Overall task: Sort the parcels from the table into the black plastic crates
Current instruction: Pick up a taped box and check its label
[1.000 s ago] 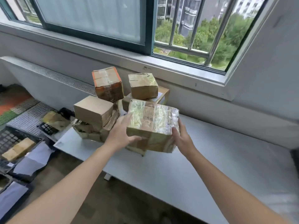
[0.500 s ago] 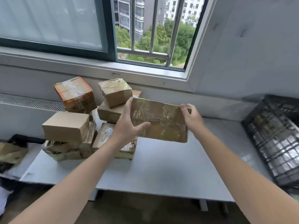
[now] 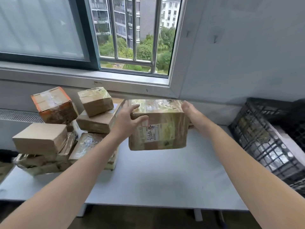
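Both hands hold a tape-wrapped cardboard parcel (image 3: 160,129) in the air above the white table (image 3: 156,179). My left hand (image 3: 126,120) grips its left end, thumb on the front face. My right hand (image 3: 192,114) clasps its right end. A label with handwriting faces me. A pile of several other parcels (image 3: 66,129) sits on the table's left part, one with orange edges (image 3: 52,104) on top. A black plastic crate (image 3: 267,142) stands at the right, with wrapped items inside.
A window sill and wall run close behind the table. A radiator grille (image 3: 19,115) lies at the far left behind the pile. The table's front edge is near me, with dark floor below.
The parcel has been lifted off the pile, turned so its labelled face shows, and carried to the right. The view has swung right, and the black crate has come into sight.
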`<state>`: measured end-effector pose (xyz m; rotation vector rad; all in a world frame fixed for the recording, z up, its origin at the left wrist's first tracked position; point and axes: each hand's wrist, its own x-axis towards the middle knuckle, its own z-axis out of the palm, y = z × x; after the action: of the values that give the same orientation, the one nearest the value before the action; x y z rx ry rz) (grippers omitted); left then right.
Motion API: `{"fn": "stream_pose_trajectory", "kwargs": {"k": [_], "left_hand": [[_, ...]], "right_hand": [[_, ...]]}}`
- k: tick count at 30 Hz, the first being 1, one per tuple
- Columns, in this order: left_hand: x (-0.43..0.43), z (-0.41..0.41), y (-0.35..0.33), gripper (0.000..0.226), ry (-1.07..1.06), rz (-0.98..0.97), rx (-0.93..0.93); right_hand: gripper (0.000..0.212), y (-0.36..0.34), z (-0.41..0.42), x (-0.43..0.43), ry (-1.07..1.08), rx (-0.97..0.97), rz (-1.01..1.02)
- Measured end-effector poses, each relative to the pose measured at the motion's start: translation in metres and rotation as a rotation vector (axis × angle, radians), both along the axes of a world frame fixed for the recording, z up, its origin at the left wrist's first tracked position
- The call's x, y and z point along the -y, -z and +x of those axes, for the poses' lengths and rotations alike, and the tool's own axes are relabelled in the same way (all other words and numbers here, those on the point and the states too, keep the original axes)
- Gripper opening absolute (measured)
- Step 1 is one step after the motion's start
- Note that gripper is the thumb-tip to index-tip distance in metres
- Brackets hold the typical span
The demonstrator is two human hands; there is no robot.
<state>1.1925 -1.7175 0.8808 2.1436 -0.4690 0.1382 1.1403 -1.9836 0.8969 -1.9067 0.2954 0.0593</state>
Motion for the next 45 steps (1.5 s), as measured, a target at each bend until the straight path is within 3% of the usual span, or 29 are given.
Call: {"fn": "stream_pose_trajectory", "kwargs": {"k": [7,12,18,22,25,30,35,41,45], "left_hand": [[0.023,0.002,-0.005,0.05,-0.108,-0.077,-0.018],[0.023,0.006,-0.008,0.072,-0.135,-0.261,-0.156],[0.022,0.014,-0.002,0.061,-0.089,-0.172,-0.19],[0.023,0.012,0.005,0.078,-0.007,-0.151,-0.228],[0.026,0.006,0.009,0.086,0.007,-0.028,-0.166],[0.036,-0.016,0.045,0.046,0.009,0.072,-0.331],[0.032,-0.048,0.105,0.045,-0.055,0.045,-0.552],[0.032,-0.069,0.137,0.034,-0.036,0.264,-0.477],[0.038,-0.067,0.14,0.039,-0.077,0.442,-0.414]], "right_hand": [[0.051,0.002,0.001,0.013,0.032,0.165,-0.057],[0.043,0.003,0.005,0.01,0.127,0.192,-0.137],[0.043,0.018,0.002,0.009,0.195,0.169,-0.154],[0.04,0.024,0.0,0.014,0.24,0.159,-0.15],[0.042,0.023,-0.002,0.018,0.254,0.174,-0.176],[0.063,0.03,-0.006,0.016,0.132,0.082,-0.345],[0.073,0.075,-0.018,0.001,0.014,-0.042,-0.473],[0.071,0.114,-0.019,-0.011,0.012,-0.069,-0.491],[0.079,0.125,-0.015,-0.017,0.072,-0.109,-0.587]]}}
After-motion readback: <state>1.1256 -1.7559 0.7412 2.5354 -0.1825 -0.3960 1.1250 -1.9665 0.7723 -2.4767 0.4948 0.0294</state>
